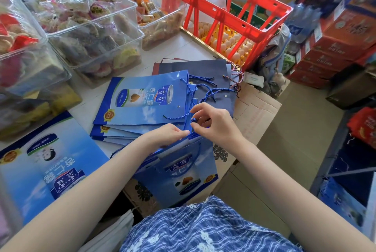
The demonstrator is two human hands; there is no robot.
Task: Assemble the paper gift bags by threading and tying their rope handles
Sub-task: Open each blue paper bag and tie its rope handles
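A blue paper gift bag (183,172) hangs in front of me at the table's edge, its top rim up at my hands. My left hand (168,135) pinches the bag's top rim. My right hand (211,121) pinches a looped end of blue rope (194,120) just above that rim. Behind them lies a stack of flat blue bags (142,99) with loose blue rope handles (205,91) trailing over a dark navy bag (203,68).
Another flat blue bag (40,166) lies at the left. Clear tubs of wrapped snacks (81,21) fill the back left. A red crate (223,13) stands over trays of eggs (234,44). Cardboard boxes (256,109) sit at the right, stacked cartons (335,44) beyond.
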